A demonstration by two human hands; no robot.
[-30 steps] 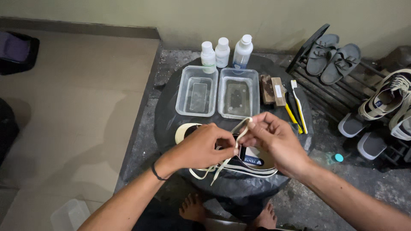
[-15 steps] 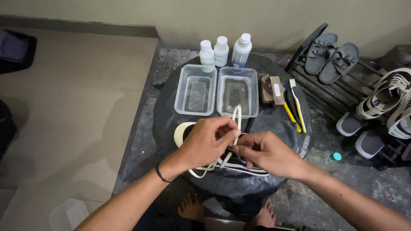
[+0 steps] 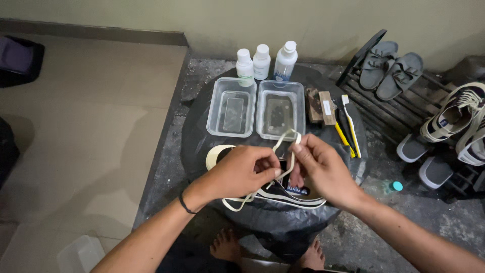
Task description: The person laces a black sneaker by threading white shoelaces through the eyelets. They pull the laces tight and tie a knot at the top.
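Note:
A dark sneaker (image 3: 290, 194) with a white sole lies on a round table covered in black plastic (image 3: 202, 136). My left hand (image 3: 242, 172) and my right hand (image 3: 321, 169) are both above the shoe, pinching a cream shoelace (image 3: 285, 139). The lace loops up between my fingers, and its loose end (image 3: 237, 203) hangs down below my left hand. Most of the shoe is hidden under my hands.
Two clear plastic tubs (image 3: 232, 107) (image 3: 281, 109) hold water behind the shoe. Three white bottles (image 3: 261, 60) stand at the table's back. Brushes (image 3: 321, 105) and toothbrushes (image 3: 349, 125) lie on the right. A shoe rack (image 3: 404, 96) with sandals and sneakers stands further right. My bare feet (image 3: 227, 247) show below.
My hands have shifted slightly along the lace. The raised loop now sits lower and closer to my right fingers than half a second ago.

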